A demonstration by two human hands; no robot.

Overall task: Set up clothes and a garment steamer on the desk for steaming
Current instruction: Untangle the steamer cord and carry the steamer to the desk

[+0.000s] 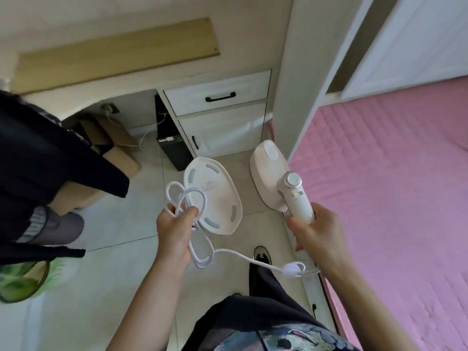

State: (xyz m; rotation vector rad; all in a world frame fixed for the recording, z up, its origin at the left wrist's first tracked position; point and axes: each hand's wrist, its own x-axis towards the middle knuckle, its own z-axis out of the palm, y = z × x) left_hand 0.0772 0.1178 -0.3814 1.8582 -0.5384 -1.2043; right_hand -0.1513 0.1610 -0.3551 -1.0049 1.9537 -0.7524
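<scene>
Forward, steamer [268, 173] nose toward drawer [217, 93], right hand [316, 231] around handle [301, 206], left hand [174, 231] around cord [201, 262].

Open tiled floor [121, 224] ahead, but it's narrow: the pink bed [392, 198] hems in the right, dark clothes [50, 153] hang in on the left. Under the desk [243, 54], boxes [121, 158] and a computer tower [174, 153] crowd the gap beside the drawers [240, 87].

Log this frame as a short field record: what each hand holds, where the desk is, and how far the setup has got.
left hand: grips the coiled cord and the white base plate
right hand: grips the steamer by its handle
desk: ahead, drawer closed
bed: at right, pink cover
status: steamer not yet on the desk
</scene>
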